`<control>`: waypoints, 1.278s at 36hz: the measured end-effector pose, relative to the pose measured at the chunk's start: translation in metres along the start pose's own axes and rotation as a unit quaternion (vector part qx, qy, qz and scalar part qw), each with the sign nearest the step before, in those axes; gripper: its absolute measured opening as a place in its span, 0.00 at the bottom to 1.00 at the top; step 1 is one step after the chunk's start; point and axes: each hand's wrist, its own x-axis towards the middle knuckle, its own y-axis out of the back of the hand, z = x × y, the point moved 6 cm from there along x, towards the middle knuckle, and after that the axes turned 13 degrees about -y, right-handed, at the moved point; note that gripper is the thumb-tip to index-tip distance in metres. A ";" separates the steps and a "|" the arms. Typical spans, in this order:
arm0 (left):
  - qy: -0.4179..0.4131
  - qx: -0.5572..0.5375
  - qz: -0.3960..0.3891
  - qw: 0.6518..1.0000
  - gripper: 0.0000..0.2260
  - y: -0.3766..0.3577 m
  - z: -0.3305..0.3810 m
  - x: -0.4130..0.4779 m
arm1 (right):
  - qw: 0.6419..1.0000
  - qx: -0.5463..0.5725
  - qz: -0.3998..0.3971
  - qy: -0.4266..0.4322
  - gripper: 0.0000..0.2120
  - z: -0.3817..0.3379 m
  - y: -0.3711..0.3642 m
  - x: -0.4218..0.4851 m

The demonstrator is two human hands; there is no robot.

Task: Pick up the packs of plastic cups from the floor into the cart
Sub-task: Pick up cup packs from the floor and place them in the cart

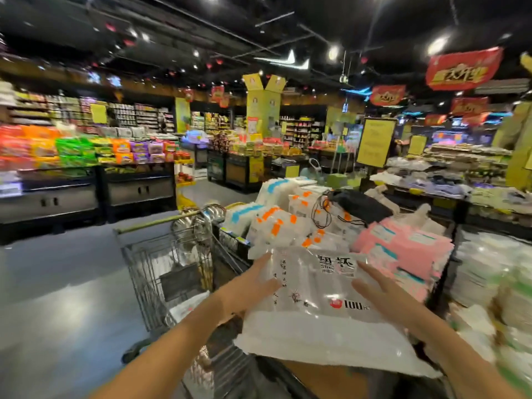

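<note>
Beside the cart (161, 254), your left hand (250, 283) and right hand (383, 295) press straight-fingered on the pack of plastic cups (313, 300); it is probably light, slippery and crushable, so clamp its sides.

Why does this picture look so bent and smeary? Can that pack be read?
Head view: the wide lens bows shelves and ceiling; motion blur smears the right edge; ceiling lights flare; the pack between the left hand and right hand is sharp enough to read "100".
</note>
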 end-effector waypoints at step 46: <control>0.186 -0.033 0.221 0.957 0.30 0.200 -0.279 0.131 | 0.960 -0.106 -0.192 0.176 0.33 -0.255 -0.259 0.372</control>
